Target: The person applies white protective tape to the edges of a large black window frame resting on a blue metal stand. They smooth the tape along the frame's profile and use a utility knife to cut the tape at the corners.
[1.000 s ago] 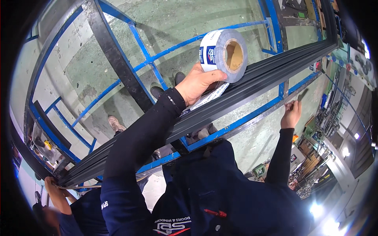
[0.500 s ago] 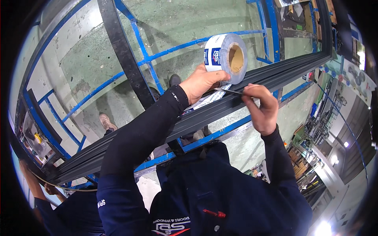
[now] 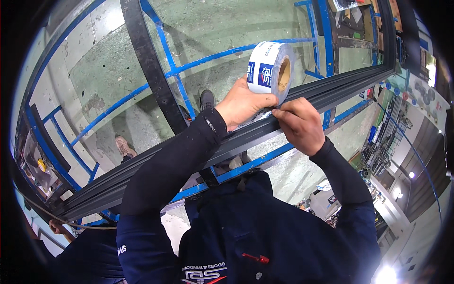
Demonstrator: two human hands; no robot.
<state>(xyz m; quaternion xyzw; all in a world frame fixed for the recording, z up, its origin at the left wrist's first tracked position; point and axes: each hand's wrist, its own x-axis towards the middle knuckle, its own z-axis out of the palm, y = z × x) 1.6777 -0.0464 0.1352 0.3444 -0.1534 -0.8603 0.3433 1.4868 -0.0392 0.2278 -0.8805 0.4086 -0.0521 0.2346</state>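
My left hand [image 3: 243, 104] is closed around a wide roll of printed white-and-blue tape [image 3: 262, 71] with a brown cardboard core. The thumb presses on the roll's lower edge, just above a long dark grey metal profile [image 3: 236, 144]. My right hand [image 3: 302, 124] is pinched shut right beside that thumb, at the bottom of the roll. Its fingers hide most of the thin blade-like tool they hold. A short piece of tape beneath my left hand runs down to the profile and is mostly covered.
A blue metal frame [image 3: 208, 57] with a black crossbar [image 3: 150, 64] carries the profile over a green floor. Another person's hand [image 3: 57, 227] is at the lower left, near the profile's end. Racks with parts [image 3: 385, 130] stand at the right.
My right hand has moved left and in against the tape roll, and the thin tool has gone mostly out of sight. The roll has turned slightly in my left hand.
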